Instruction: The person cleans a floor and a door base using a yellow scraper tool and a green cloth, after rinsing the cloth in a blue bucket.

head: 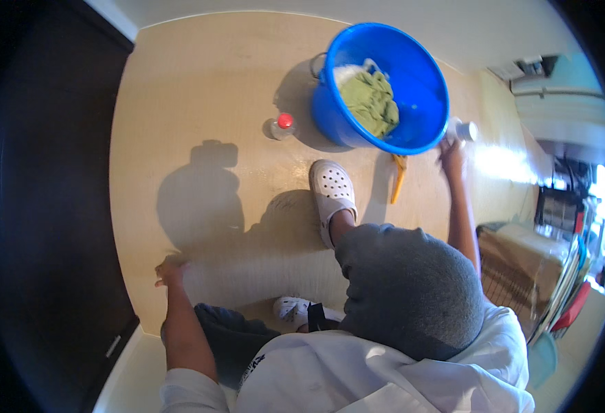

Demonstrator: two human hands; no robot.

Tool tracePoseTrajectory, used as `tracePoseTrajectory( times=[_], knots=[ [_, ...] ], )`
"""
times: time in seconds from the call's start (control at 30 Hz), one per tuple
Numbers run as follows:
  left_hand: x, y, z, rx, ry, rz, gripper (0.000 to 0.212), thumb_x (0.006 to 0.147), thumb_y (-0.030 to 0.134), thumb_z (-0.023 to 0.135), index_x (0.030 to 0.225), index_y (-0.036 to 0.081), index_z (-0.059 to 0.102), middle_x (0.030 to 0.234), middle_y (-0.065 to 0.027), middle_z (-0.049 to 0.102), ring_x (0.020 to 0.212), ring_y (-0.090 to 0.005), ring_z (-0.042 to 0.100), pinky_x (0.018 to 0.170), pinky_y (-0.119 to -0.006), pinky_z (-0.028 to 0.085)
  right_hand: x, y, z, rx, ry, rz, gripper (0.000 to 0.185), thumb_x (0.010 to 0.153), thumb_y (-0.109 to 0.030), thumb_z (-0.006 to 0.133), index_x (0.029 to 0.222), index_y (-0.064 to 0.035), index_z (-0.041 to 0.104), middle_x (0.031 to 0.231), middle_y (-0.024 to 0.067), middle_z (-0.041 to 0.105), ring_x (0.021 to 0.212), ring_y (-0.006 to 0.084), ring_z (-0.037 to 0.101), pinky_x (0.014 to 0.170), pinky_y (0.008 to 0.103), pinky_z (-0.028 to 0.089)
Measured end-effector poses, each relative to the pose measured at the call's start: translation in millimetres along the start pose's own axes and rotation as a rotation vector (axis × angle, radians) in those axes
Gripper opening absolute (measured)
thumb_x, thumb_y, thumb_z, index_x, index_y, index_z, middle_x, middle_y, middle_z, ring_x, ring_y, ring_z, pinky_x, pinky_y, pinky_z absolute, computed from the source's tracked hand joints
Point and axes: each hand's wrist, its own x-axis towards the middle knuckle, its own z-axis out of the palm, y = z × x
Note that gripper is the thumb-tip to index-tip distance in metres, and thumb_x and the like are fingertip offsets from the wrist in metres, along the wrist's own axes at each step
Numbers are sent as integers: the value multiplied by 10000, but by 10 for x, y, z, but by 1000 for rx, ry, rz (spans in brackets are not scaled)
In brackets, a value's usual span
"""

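Observation:
My right hand (452,157) is blurred beside the right rim of a blue plastic bucket (328,121), close to a white bottle (465,131). Whether the fingers grip this bottle I cannot tell. Inside the bucket, a light green cloth (369,100) lies bunched up, with whitish material (347,74) next to it. My left hand (171,271) hangs at the left over the floor, its fingers apart and holding nothing. A clear bottle with a red cap (284,122) stands on the floor left of the bucket. From under the bucket's near side sticks out an orange handle (399,178).
A dark door (49,180) borders the left side, and a pale wall (261,6) runs behind the bucket. One white clog (333,188) is on my foot near the bucket. At right stand a cardboard box (527,258) and a wire rack (498,281).

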Motion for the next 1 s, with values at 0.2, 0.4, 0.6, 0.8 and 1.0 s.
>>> tracePoseTrajectory(
  times=[0.2, 0.4, 0.6, 0.8, 1.0],
  knots=[
    [-341, 594, -292, 188, -63, 79, 838, 678, 626, 624, 1307, 102, 445, 1374, -175, 360, 1239, -435, 339, 931, -676, 239, -803, 412, 1120, -240, -485, 56, 750, 732, -362, 658, 1281, 34, 335, 1144, 272, 544, 1065, 386, 548, 860, 449, 466],
    [-615, 418, -406, 85, 39, -94, 768, 679, 471, 690, 1336, 165, 438, 1443, -142, 290, 1355, -351, 177, 988, -674, 163, -1197, 101, 881, -150, -290, -313, 312, 762, -69, 462, 1067, -23, 417, 880, 272, 582, 843, 471, 554, 740, 509, 441],
    [-389, 308, 36, -195, 238, -245, 449, 841, 210, 511, 1279, 108, 505, 1479, -120, 216, 1351, -291, 205, 998, -665, 131, -1397, -1675, -193, 23, -855, -738, 393, 916, -184, 468, 1297, -121, 399, 1054, 180, 606, 984, 308, 584, 816, 413, 448],
    [-654, 396, -153, -225, 176, -175, 431, 839, 220, 522, 1251, 93, 530, 1485, -159, 171, 1335, -300, 235, 979, -689, 129, -1806, -4224, -182, -103, -1223, -1109, 427, 953, -258, 449, 1344, -90, 412, 1034, 69, 499, 912, 149, 437, 783, 259, 367],
    [-640, 363, -191, -226, 200, -186, 418, 857, 199, 491, 1259, 90, 523, 1494, -138, 156, 1344, -282, 220, 986, -681, 121, -3111, -5048, 1361, 69, -1260, -1120, 432, 932, -362, 464, 1316, -165, 452, 1142, 175, 587, 1067, 219, 562, 895, 312, 430]
  ],
)
